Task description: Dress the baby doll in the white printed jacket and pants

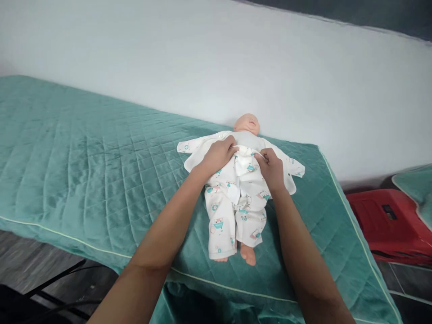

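Note:
A baby doll (pixel 247 124) lies on its back on a green quilted cover, head toward the wall and feet toward me. White printed pants (pixel 221 225) cover its legs, and the feet stick out of the cuffs. A white jacket (pixel 192 145) is spread open beneath it, with the sleeves out to both sides. My left hand (pixel 221 155) is closed on the left side of the pants' waistband at the doll's belly. On the other side of the waistband, my right hand (pixel 272 166) pinches the fabric between thumb and fingers.
The green quilted cover (pixel 84 157) drapes over the table, with its piped edge nearest me. Behind it rises a white wall (pixel 168 58). A red plastic case or stool (pixel 388 220) stands on the floor at the right. Dark metal legs (pixel 57 279) show at lower left.

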### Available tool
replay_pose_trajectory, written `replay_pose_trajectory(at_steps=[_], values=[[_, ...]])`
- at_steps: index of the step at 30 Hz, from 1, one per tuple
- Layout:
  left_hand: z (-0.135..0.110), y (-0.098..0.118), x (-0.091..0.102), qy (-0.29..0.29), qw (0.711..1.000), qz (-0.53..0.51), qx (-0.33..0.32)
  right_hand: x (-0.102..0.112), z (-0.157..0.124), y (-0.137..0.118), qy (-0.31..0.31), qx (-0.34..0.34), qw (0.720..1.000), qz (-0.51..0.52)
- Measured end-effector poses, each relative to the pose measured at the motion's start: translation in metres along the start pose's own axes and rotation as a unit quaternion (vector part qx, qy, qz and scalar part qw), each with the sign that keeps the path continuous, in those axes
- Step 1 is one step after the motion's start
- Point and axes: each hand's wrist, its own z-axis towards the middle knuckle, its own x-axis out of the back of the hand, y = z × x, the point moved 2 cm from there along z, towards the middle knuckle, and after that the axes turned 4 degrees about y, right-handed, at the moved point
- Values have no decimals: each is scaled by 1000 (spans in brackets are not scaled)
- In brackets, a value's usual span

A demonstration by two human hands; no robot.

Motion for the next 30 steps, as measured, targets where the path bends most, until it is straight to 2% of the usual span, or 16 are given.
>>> replay_pose_trajectory(at_steps=[4,8,12,16,18,21,25,28,30], values=[[20,-14,-6,-1,996,-79,48,-13,21,9,-16,-67,996,60],[20,-33,-12,-2,968,-230,99,-20,27,22,-46,-133,978,155],[14,-44,-12,-25,939,-315,137,-15,25,35,7,-174,958,228],[9,-50,-4,-36,947,-281,149,-6,23,47,46,-199,939,277],[5,-54,0,-48,959,-237,150,-1,22,50,10,-206,947,246],[-3,-59,5,-81,965,-206,140,9,20,52,-92,-186,965,157],[-11,-62,12,-145,959,-211,122,24,17,51,-205,-137,965,83],[-12,-61,15,-155,966,-185,94,28,15,50,-248,-128,958,70],[-11,-61,14,-148,974,-152,85,26,15,51,-248,-124,959,53]])
